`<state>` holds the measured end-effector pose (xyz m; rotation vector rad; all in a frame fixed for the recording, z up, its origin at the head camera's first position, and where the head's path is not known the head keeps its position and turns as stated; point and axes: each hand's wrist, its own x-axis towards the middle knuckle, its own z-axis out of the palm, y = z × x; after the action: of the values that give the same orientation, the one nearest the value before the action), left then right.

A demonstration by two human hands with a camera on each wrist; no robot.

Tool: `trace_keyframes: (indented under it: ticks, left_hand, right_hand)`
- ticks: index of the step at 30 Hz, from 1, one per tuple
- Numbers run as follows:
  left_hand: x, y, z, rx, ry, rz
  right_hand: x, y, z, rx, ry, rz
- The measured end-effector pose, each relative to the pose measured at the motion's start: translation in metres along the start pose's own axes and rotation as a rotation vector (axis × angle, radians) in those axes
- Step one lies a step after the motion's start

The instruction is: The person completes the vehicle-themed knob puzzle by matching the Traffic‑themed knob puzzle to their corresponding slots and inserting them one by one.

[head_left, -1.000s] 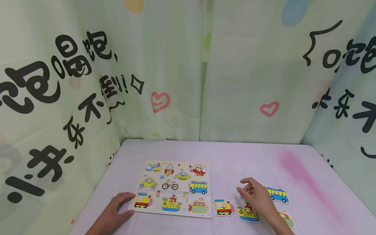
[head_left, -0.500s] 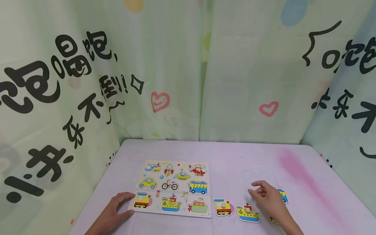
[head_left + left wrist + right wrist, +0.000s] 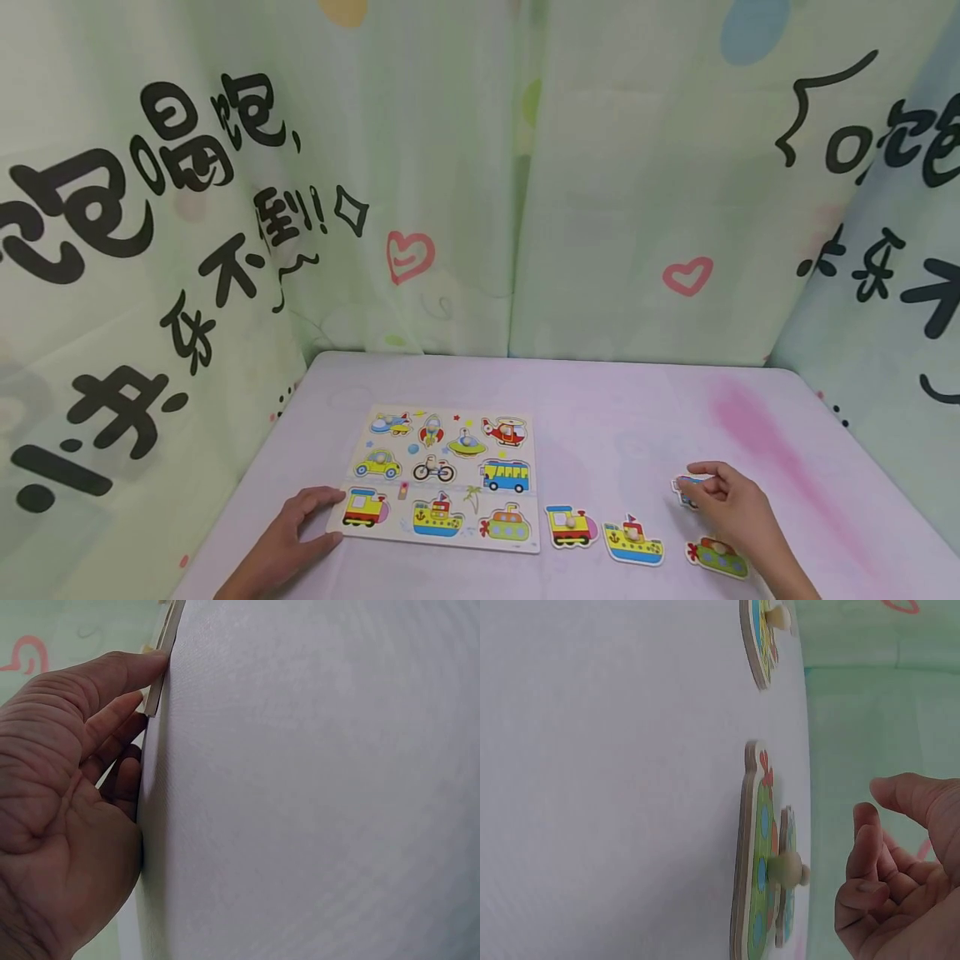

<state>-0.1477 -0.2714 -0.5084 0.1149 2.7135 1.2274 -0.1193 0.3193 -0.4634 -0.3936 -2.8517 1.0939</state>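
A wooden knob puzzle board [image 3: 435, 525] with printed vehicles lies left of the table's middle. My left hand [image 3: 285, 537] holds its near left corner between thumb and fingers; the thumb [image 3: 127, 675] meets the board's edge in the left wrist view. My right hand [image 3: 738, 510], fingers loosely bent, is over the bus puzzle piece [image 3: 680, 495] and partly hides it. Nothing shows between those fingers in the right wrist view. A green submarine piece [image 3: 716, 562] lies nearer me, its knob [image 3: 785, 870] pointing up from the table.
Right of the board lie a train piece [image 3: 562, 535] and a ship piece [image 3: 634, 546], flat on the white table [image 3: 600, 400]. A printed curtain [image 3: 615, 183] stands behind the table and along both sides.
My right hand has moved right, from above the ship piece to the bus piece, uncovering the ship and most of the submarine. My left hand stays at the board's corner.
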Motion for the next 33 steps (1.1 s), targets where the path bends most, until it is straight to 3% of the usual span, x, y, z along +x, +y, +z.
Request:
trace_keyframes:
  ticks: [6, 11, 23, 33]
  left_hand:
    - [0.001, 0.001, 0.000, -0.003, 0.002, -0.008]
    - [0.002, 0.001, 0.000, 0.011, 0.010, -0.016]
    - [0.001, 0.001, 0.001, 0.000, 0.002, -0.020]
    - [0.001, 0.000, -0.001, -0.026, -0.014, -0.009]
  right_hand:
    - [0.006, 0.013, -0.010, -0.042, 0.000, 0.041]
    - [0.008, 0.023, -0.010, -0.070, -0.018, 0.016]
    - [0.017, 0.026, -0.009, -0.124, -0.096, 0.017]
    - [0.024, 0.030, -0.006, -0.135, -0.085, -0.006]
